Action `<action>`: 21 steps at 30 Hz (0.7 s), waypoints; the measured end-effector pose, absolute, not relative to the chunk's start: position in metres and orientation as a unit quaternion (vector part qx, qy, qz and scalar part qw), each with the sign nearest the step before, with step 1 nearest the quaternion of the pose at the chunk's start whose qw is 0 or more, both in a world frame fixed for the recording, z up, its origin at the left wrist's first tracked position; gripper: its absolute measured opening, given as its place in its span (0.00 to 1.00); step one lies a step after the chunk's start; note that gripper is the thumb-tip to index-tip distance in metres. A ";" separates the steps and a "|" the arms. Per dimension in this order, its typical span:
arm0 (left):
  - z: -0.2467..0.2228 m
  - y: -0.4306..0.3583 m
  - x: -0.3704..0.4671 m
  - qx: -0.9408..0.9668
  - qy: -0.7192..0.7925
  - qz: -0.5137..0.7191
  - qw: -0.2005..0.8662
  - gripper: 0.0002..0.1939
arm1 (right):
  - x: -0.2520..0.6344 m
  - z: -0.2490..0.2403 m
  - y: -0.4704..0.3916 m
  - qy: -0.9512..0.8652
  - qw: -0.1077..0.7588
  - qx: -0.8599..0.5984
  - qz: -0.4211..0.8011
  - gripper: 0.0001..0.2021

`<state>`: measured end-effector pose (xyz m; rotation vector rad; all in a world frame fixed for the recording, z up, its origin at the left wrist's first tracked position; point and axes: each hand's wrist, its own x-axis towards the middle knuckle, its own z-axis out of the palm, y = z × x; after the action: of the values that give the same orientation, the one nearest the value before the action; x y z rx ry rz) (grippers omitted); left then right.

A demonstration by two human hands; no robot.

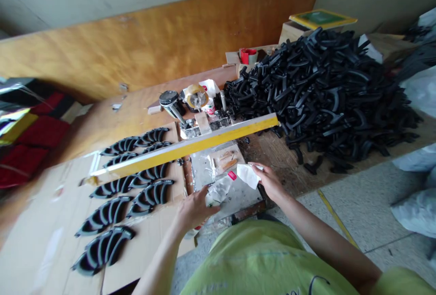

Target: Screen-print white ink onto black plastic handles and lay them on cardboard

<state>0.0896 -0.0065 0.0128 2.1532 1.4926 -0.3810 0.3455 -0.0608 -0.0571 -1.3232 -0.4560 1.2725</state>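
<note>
White cloth: pinched in the right hand's (pixel 270 184) closed fingers, over the grey surface (pixel 243 204).
Clear bottle: red-capped (pixel 220 190), at the left hand's (pixel 193 209) half-open fingers — hold unclear; loose, it could slip.
Yellow bar: a bump (pixel 187 148) could scatter black parts (pixel 119 233), left.

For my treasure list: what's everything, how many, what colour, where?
Loose parts: many, black, right
Curved parts: many, black, left
Cardboard: several, brown, left
Bar: one, yellow, middle
Wooden board: one, brown, back
Panel: one, green-yellow, back right
Ring: one, red, beside loose parts
Tape roll: one, yellowish, behind bar
Jar: one, dark, behind bar
Stacks: several, mostly red, left
Bags: several, whitish, right edge
Bottle: one, clear, at left hand
Sheet: one, white, in right hand
Shirt: one, green, bottom
Hands: two, bare, front
</note>
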 end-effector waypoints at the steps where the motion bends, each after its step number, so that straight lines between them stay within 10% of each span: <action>1: 0.013 -0.008 0.099 0.810 0.522 -0.159 0.214 0.31 | 0.346 -0.057 -0.063 -0.204 0.580 -0.568 0.548 0.25; 21: 0.048 -0.025 0.171 0.864 0.438 -0.227 0.101 0.24 | 0.375 -0.062 -0.091 -0.143 0.612 -0.539 0.562 0.22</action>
<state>0.1714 -0.0248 0.0482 2.5524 1.2931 -0.6719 0.3746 -0.0914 -0.0618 -1.2427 -0.3291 1.2959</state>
